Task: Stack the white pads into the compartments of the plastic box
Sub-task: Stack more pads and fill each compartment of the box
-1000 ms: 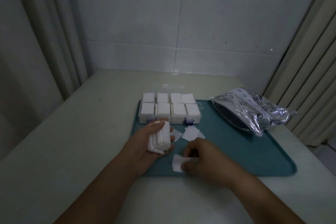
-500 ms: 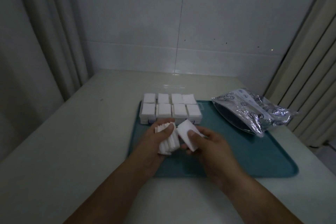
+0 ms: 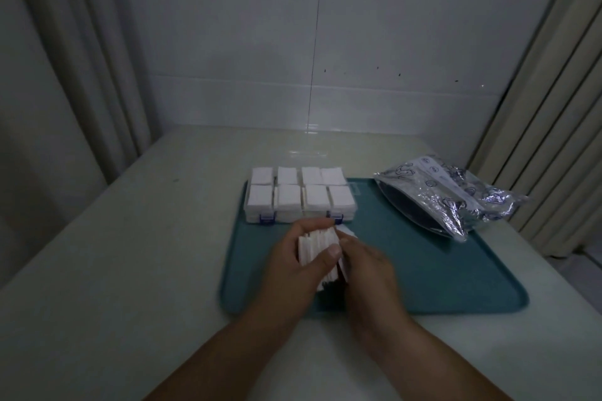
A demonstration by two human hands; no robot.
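A clear plastic box [image 3: 257,216] with blue latches stands at the far left corner of the teal tray [image 3: 456,270]. Its compartments hold white pads [image 3: 288,197] up to the rim. In front of the box, my left hand [image 3: 286,273] grips a thick stack of white pads [image 3: 317,246], thumb across its top. My right hand [image 3: 368,273] presses against the right side of that stack and holds a pad there. The corner of another white pad [image 3: 347,231] shows behind my right fingers.
A crinkled silver foil bag [image 3: 446,195] lies at the tray's far right corner. The tray sits on a pale table [image 3: 130,254] against a tiled wall. Curtains hang on both sides.
My right hand picked a loose pad off the tray, carried it up and brought it against the stack in my left hand. Both hands moved closer together.
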